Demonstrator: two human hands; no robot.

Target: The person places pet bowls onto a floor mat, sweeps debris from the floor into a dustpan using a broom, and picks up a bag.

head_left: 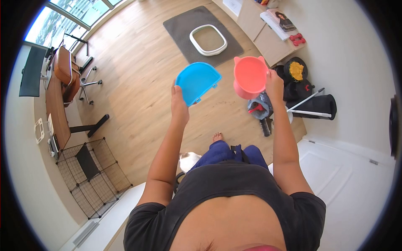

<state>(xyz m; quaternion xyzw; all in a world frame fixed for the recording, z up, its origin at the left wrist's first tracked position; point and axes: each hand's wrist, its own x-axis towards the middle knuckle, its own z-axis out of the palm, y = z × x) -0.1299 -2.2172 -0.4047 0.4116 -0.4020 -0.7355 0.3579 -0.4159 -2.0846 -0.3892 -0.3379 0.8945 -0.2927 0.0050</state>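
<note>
My left hand [180, 102] grips the lower left edge of a blue half-round tray [197, 81], held tilted out in front of me. To its right, my right hand [274, 85] holds a pink bowl [250, 75] by its right side. The bowl has two ear-like points on its rim and a pink base below. Tray and bowl are apart, both raised above the wooden floor.
A white-rimmed litter tray [224, 45] lies on a grey mat [178, 25]. Bags, a bin and a white pole [310, 99] stand at right. A white cat [189, 161] is by my legs. Desk [57, 100], chair [69, 71] and wire cage [98, 184] are left.
</note>
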